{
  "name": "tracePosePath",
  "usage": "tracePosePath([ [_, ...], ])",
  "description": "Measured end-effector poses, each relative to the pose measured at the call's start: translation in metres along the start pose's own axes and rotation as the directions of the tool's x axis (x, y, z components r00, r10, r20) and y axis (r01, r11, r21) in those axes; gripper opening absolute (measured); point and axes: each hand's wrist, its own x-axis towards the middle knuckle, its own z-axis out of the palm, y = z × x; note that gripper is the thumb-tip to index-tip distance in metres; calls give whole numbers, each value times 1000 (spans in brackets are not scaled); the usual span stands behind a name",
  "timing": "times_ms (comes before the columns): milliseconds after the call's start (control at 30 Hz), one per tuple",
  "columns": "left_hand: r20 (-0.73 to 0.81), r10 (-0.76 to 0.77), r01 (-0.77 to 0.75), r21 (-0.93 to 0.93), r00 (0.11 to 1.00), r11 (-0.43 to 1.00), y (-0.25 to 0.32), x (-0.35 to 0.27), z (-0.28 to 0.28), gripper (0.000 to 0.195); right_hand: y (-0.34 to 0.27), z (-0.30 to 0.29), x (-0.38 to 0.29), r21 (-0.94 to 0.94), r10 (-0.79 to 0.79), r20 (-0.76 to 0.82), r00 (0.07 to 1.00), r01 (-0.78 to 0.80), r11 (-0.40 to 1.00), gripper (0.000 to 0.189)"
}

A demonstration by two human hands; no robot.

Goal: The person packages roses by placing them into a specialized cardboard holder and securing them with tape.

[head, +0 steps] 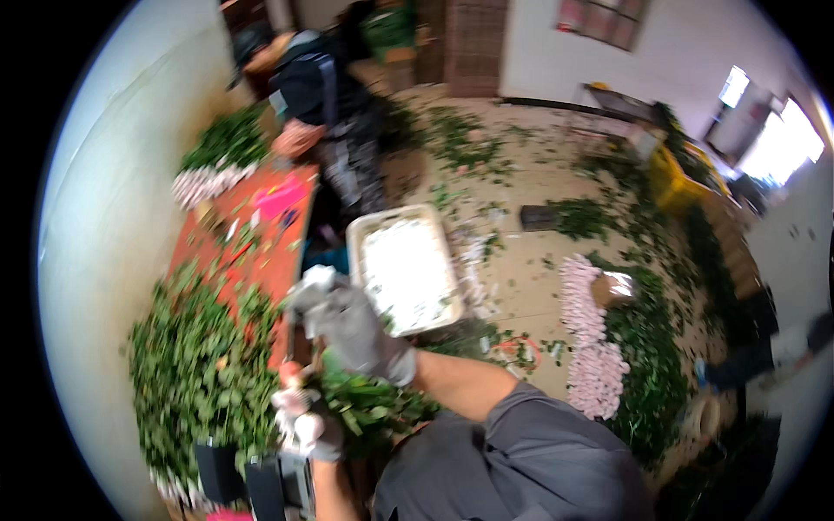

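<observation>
My left hand, in a grey glove, is at the near end of the red table, closed around a few flowers with pale pink and coral heads. White wrapping seems to cover some of the heads. Leafy green stems spread to their right. Above them is my right hand, gloved in grey and blurred by motion. At its fingertips shows a small white piece, too blurred to identify surely. Just beyond that hand stands a cream plastic basket filled with small white pieces.
The red table bears a leafy heap, a pink plastic item and wrapped flowers. Another person bends at its far end. Flower bundles and scattered leaves cover the floor; a yellow crate stands right.
</observation>
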Motion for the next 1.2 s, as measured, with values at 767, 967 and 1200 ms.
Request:
tracePosePath([
  [767,410,141,-311,386,901,869,2,55,40,49,-59,12,-12,-730,-421,90,903,348,589,17],
  [967,302,132,-204,220,944,954,9,46,39,44,-89,18,2,-830,-353,353,867,464,310,21],
  [1200,516,-93,-97,330,852,939,-31,65,18,57,-59,11,-23,-888,-68,164,984,177,424,24],
])
